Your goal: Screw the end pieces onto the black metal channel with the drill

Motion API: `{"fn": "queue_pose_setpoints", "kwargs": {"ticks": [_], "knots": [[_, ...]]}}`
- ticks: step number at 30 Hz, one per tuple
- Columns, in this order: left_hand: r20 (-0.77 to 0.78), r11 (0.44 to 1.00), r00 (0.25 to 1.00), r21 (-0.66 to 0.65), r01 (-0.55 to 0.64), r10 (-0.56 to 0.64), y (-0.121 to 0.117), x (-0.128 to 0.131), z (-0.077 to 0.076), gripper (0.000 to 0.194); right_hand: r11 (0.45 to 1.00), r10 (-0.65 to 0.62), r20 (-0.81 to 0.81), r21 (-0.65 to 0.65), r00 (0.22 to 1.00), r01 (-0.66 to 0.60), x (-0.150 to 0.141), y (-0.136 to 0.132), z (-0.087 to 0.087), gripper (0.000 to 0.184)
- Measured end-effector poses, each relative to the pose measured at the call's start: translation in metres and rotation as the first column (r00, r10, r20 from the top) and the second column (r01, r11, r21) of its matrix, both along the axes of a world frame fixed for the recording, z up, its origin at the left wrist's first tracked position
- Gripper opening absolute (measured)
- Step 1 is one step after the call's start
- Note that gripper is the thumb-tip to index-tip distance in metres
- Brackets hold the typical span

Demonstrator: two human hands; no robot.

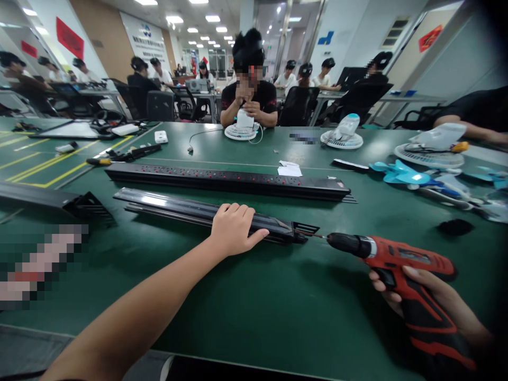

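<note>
My left hand [233, 230] is wrapped over the near black power strip [170, 205], a long metal bar lying on the green table. In my right hand [436, 291] is a red and black cordless drill [408, 256], gripped by its handle. The drill's thin bit points left and reaches the slotted end bracket [305, 229] of the bar; whether it sits in a screw I cannot tell. Just behind lies a second long black power strip [226, 179] with a row of red-dotted sockets.
Another black bar [43, 201] lies at the left. White fan parts [342, 138] and blue fan blades [400, 172] lie at the back right. A yellow-handled screwdriver [98, 161] and white paper [289, 169] are behind the bars. Across the table sits a person [249, 90] handling a fan.
</note>
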State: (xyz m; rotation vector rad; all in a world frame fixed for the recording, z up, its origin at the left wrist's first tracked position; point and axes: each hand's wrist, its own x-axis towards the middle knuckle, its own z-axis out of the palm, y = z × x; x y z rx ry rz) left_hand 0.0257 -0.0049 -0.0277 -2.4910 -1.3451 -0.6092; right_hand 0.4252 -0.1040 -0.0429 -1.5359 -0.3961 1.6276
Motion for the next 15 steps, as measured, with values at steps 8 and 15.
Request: {"fn": "queue_pose_setpoints", "kwargs": {"ticks": [8, 15], "knots": [[0.008, 1.0, 1.0, 0.012, 0.004, -0.004, 0.0, 0.0, 0.0, 0.059, 0.999, 0.036, 0.02, 0.004, 0.999, -0.036, -0.005, 0.001, 0.005, 0.04], [0.008, 1.0, 1.0, 0.003, 0.006, -0.006, 0.0, 0.0, 0.002, 0.058, 0.987, 0.147, -0.065, 0.077, 0.987, -0.142, 0.008, 0.004, -0.006, 0.038]]}}
